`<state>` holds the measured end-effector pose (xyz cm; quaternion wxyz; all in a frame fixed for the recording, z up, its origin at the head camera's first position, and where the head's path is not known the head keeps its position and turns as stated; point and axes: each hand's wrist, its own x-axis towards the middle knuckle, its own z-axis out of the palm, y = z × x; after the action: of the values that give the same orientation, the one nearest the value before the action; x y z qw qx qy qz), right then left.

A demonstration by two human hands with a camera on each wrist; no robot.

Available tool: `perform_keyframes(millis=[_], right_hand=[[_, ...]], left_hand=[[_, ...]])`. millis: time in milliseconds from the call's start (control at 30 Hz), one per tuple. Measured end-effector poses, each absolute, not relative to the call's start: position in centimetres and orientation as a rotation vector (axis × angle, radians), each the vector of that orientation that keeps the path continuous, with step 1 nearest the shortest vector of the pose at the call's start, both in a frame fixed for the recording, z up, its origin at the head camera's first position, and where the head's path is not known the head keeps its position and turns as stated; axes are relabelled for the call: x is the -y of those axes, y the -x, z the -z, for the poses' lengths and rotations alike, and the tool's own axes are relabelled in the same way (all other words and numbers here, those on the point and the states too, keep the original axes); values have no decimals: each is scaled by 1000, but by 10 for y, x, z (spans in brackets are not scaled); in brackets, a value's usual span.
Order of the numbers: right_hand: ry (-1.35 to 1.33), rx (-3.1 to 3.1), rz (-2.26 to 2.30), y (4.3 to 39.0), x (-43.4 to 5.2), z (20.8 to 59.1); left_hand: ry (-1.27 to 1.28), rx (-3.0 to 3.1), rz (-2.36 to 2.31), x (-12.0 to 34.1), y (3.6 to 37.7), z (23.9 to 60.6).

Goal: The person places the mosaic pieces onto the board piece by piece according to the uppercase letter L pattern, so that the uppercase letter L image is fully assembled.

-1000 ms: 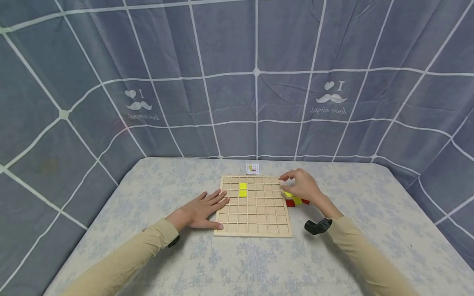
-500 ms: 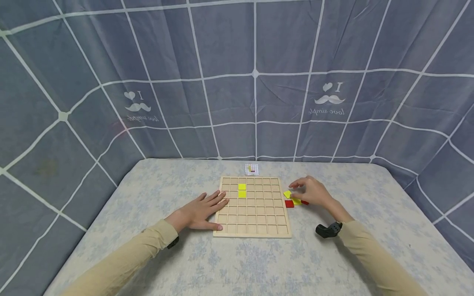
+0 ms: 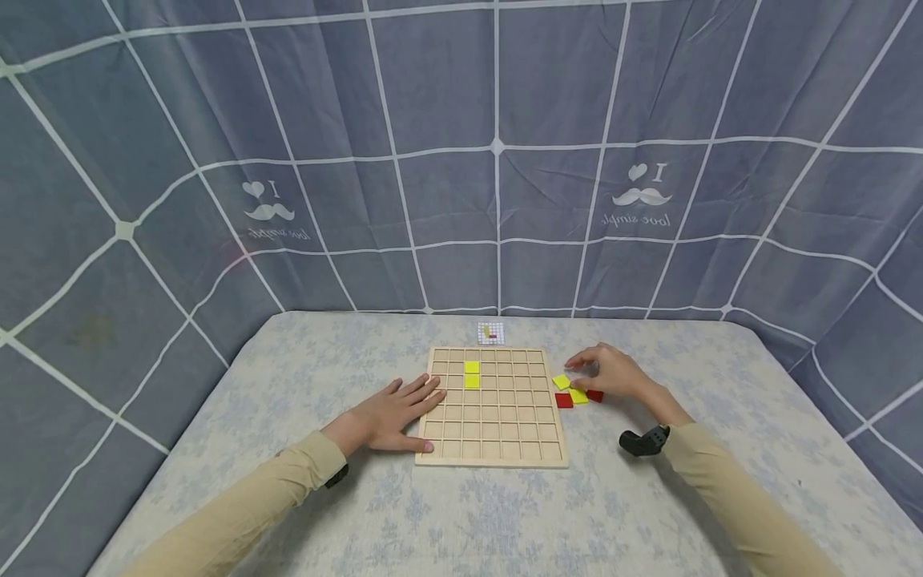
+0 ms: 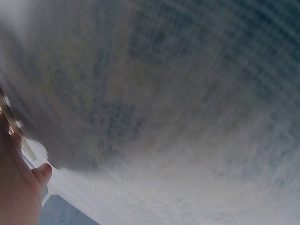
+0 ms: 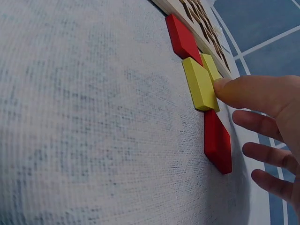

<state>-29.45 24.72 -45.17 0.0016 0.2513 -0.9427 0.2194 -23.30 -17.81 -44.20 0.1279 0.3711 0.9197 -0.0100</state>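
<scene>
Left hand (image 3: 392, 414) lies flat, fingers straight, on the board (image 3: 493, 449) edge. Right hand (image 3: 613, 375) hovers over loose tiles just right of the board on the desk (image 3: 505, 513) — fingers loosely spread, thumb touching a yellow tile (image 5: 199, 83), gripping nothing — red tiles (image 5: 217, 141) beside it

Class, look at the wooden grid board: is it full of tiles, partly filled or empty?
Partly filled. The wooden grid board holds only two yellow tiles, one above the other near its far left; every other cell shows bare wood.
</scene>
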Motion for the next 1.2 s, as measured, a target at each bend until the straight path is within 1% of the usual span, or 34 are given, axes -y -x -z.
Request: perform_keyframes(millis=[167,500,800,1200], right_hand=[[-871,2963,-691,296,-245,450],[-889,2995,-584,295,-239,445],[-837,2931,-374,289,-239,445],[-665,2895,-440,288,-238,447]], left_hand=[[-1095,-2687,34,180,234,442],[-1084,-2681,51,180,234,444],[-1078,-2669,60,178,233,440],[-1075,-2672,57,177,234,442]])
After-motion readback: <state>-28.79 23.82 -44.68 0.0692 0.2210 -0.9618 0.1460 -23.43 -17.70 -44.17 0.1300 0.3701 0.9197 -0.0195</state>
